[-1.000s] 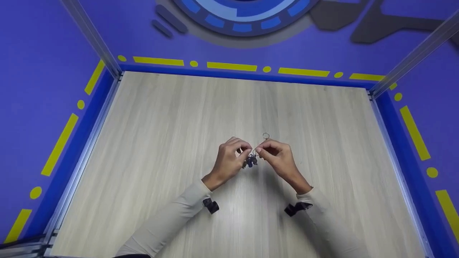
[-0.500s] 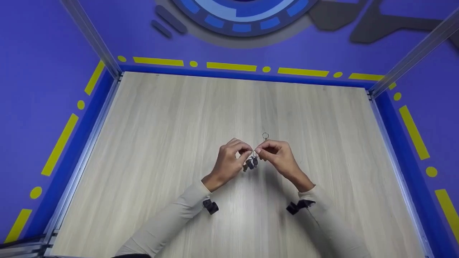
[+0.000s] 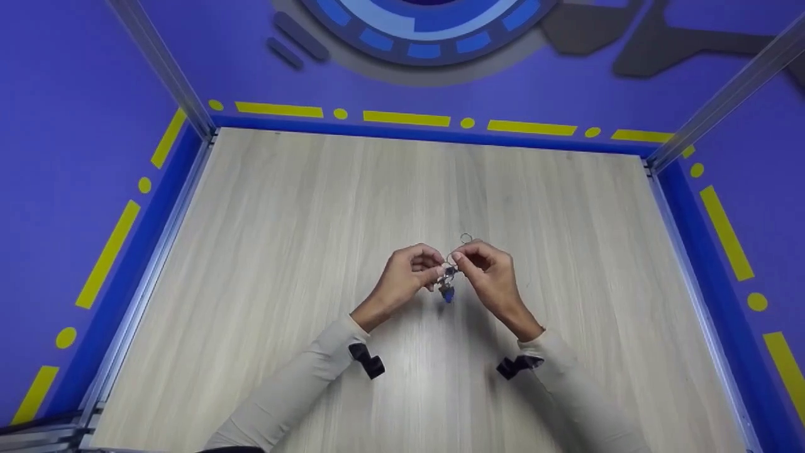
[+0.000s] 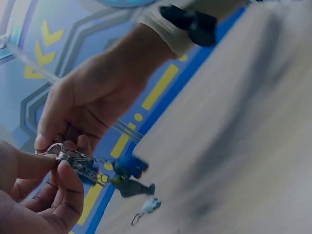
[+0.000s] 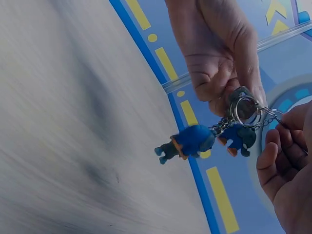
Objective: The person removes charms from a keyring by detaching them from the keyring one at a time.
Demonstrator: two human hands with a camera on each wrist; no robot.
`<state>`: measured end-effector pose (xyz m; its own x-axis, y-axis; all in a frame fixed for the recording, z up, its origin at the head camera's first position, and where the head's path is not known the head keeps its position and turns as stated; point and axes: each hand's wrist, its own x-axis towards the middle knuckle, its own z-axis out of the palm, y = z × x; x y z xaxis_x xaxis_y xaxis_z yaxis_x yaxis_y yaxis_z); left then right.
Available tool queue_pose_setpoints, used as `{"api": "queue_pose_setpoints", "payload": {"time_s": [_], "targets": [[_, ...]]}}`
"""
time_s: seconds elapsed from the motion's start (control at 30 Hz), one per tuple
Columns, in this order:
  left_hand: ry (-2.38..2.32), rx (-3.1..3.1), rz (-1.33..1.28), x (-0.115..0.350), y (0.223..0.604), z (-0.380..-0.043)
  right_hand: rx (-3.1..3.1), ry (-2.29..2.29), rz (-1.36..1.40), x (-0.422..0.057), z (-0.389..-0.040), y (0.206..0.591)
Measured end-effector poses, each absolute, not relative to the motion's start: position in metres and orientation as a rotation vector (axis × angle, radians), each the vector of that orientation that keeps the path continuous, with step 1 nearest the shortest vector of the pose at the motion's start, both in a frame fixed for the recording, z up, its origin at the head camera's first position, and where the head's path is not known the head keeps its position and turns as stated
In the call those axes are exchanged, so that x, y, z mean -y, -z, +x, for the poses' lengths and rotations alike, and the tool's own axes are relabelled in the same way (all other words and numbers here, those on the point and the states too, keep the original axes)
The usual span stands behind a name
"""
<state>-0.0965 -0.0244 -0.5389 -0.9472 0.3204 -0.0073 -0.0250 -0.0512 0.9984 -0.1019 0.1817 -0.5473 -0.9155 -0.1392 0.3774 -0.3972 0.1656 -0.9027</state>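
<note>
Near the middle of the table, my left hand and right hand meet at a thin metal key ring. Thumb and fingers of the right hand pinch the ring. My left hand pinches the small rings and chains beside it. Several figurine keychains dangle from there; in the right wrist view one is a blue figure with orange trim. A blue figure and a dark green figure hang in the left wrist view. Fingers partly hide the links.
Behind the right hand a separate small ring lies on the wooden table; the left wrist view shows its pale blue figurine. Blue panels with yellow marks enclose the back and sides. Black cameras sit on both wrists.
The left fingers have shifted their hold, and the thumb has moved slightly right and down. Figurines have swung right and bunched, a blue one now showing lowest. The right hand has moved slightly.
</note>
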Motion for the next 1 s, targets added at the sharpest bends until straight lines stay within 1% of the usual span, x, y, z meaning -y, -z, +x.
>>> {"api": "queue_pose_setpoints", "payload": {"time_s": [0.2,0.43,0.63,1.0], "targets": [[-2.191,-1.694,0.151,0.0266,0.536,-0.0959,2.2,-1.834,0.535,-0.1834,-0.1008,0.5485],[-2.265,-1.626,0.041,0.0254,0.5367,-0.095,2.181,-1.853,0.559,-0.1824,-0.1004,0.5467],[-2.258,-1.575,0.016,0.0259,0.5367,-0.0942,2.165,-1.861,0.562,-0.1827,-0.1012,0.5465],[-2.258,-1.499,0.046,0.0263,0.5309,-0.0933,2.171,-1.789,0.598,-0.1882,-0.1039,0.5463]]}}
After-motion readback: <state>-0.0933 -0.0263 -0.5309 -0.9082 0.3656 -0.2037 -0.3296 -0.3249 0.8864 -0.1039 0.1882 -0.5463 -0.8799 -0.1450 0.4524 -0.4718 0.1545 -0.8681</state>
